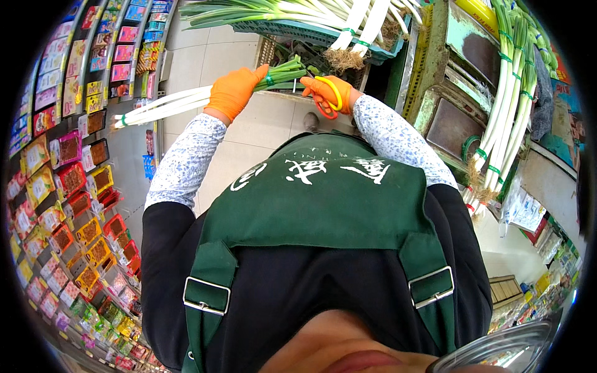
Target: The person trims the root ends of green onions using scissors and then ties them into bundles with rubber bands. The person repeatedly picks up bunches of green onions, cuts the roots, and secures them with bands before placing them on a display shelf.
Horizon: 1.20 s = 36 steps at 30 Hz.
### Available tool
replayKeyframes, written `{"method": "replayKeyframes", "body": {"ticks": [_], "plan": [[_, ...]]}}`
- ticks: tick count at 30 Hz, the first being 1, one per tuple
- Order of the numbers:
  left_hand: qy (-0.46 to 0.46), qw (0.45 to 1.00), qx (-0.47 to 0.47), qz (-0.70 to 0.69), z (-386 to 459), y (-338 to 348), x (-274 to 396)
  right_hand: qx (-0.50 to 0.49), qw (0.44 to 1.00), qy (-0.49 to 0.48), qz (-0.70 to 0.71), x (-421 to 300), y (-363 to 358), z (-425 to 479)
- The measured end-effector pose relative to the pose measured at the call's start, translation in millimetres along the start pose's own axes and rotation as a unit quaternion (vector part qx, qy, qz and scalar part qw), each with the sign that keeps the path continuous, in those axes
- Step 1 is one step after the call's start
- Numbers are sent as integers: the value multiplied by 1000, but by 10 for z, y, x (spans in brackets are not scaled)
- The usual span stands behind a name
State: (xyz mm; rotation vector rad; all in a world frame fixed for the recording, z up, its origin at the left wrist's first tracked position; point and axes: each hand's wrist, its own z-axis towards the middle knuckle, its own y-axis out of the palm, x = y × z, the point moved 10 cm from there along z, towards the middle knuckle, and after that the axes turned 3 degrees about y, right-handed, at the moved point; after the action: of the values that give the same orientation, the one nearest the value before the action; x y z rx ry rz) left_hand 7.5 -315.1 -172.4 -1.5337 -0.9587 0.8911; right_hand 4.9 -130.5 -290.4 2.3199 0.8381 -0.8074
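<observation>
My left hand [237,92], in an orange glove, grips a bundle of long green onions [175,103] near its green end. The white stalks point left, with roots at the tip; green tape binds the bundle at both ends. In my right hand [332,95], also gloved in orange, are scissors with yellow and red handles [336,93]. Their blades lie by the cut-looking green tops; whether they touch the leaves, I cannot tell. Above my hands, more green onions [298,11] lie on a blue-green plastic crate [298,31], some in taped bundles with roots.
Shelves of packaged snacks [88,186] line the left side. At the right stands a worn green metal machine [459,112], with taped green onion bundles [501,126] over it. A crate [267,49] holding dark green scraps sits below the blue-green one.
</observation>
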Motion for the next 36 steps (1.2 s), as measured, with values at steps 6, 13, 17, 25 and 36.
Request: {"method": "replayKeyframes", "body": {"ticks": [6, 13, 17, 25, 36], "plan": [[-47, 982, 66, -171, 84, -294, -232, 64, 988, 66, -125, 233, -289, -397], [-90, 795, 184, -571, 1302, -1383, -364, 223, 959, -151, -86, 408, -600, -1780], [4, 821, 165, -546, 2665, -2258, -486, 293, 941, -139, 99, 325, -563, -2640], [336, 810, 379, -297, 3018, -2770, 1676, 791, 498, -88, -343, -293, -1679, -4605], [195, 755, -63, -623, 2127, -1359, 2662, 751, 597, -4, -281, -223, -2665, -4133]]}}
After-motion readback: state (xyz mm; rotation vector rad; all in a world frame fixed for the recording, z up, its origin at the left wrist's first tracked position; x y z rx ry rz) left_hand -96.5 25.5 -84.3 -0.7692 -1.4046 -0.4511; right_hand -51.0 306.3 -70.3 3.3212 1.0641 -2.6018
